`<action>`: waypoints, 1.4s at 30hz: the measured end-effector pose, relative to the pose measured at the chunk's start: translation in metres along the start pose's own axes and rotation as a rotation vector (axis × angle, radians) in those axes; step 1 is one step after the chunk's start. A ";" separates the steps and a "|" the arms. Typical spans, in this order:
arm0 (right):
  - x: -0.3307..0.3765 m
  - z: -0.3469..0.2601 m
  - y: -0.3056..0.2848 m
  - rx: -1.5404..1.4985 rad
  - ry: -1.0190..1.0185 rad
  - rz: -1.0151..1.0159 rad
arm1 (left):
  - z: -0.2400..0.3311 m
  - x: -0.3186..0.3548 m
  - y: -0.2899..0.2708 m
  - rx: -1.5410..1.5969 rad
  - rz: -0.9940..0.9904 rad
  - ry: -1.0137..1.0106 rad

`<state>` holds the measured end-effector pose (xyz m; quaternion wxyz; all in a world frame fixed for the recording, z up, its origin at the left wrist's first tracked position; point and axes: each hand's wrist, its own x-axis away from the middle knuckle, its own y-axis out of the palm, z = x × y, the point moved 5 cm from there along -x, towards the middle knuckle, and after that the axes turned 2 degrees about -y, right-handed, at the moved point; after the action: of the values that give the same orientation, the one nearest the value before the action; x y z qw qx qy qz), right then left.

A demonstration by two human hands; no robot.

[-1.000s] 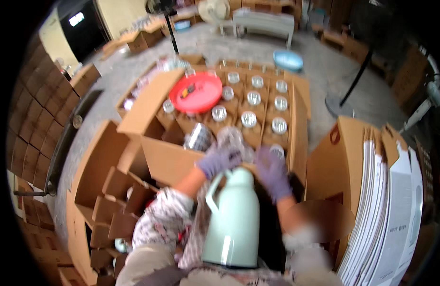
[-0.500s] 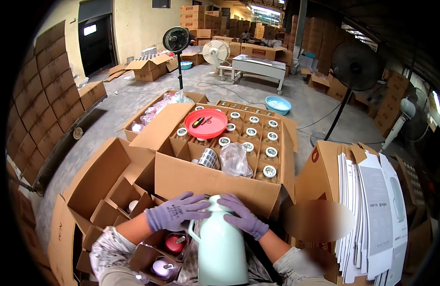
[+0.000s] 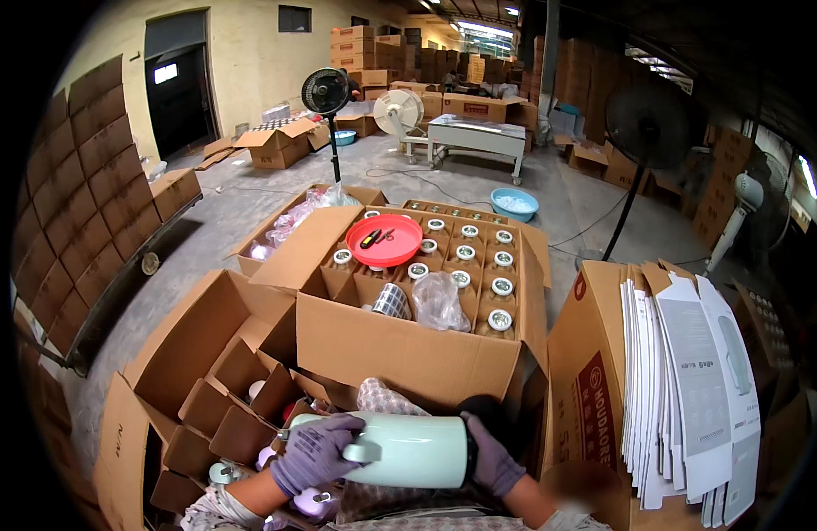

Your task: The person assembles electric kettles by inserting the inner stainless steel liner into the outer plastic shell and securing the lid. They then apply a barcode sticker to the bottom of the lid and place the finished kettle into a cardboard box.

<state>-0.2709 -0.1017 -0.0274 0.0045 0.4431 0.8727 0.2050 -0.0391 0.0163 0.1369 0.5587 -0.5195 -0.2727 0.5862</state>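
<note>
A mint-green thermos jug lies sideways over my lap, its top end toward the left and its dark-edged base toward the right. My left hand, in a purple-grey glove, is closed around the jug by its neck and handle. Against the base rests my right hand, gloved alike, its fingers reaching behind the end and partly hidden. At the left stands an open carton with cardboard dividers. Among its cells are a lilac jug top and a pale jug top.
In front, a divided carton holds several silvery-topped flask liners, a red tray with a cutter and scissors, a sticker roll and a plastic bag. Folded white boxes stand at the right. Fans and stacked cartons are beyond.
The jug has turned from upright to lying sideways. My right hand has gone from its top to its base, while my left hand has shifted down and left and closed around the neck and handle.
</note>
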 end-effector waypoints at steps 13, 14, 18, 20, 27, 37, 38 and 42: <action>0.018 -0.130 0.028 0.396 -0.579 -0.288 | -0.061 0.024 0.023 0.569 -0.050 -0.632; 0.004 -0.115 0.027 0.452 -0.554 -0.225 | -0.058 0.016 0.020 0.520 -0.005 -0.562; -0.021 -0.087 0.016 0.587 -0.287 -0.360 | -0.045 0.010 0.010 0.292 0.062 -0.332; -0.020 -0.089 0.015 0.592 -0.265 -0.372 | -0.047 0.011 0.009 0.267 -0.008 -0.293; 0.001 -0.182 0.024 -0.297 -0.495 -0.629 | -0.096 0.023 0.068 1.095 -0.265 -0.759; -0.052 -0.163 0.010 -0.298 -0.474 -0.332 | 0.033 -0.144 0.031 0.750 -0.172 -0.378; -0.055 -0.161 0.019 -0.220 -0.510 -0.326 | 0.036 -0.151 0.037 0.829 -0.167 -0.358; -0.067 -0.151 0.023 0.005 -0.615 -0.262 | 0.021 -0.167 0.071 0.826 -0.045 -0.048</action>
<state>-0.2409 -0.1953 0.1072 0.2929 0.3682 0.8805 0.0571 -0.1120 -0.1510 0.1299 0.7265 -0.2318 -0.0387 0.6457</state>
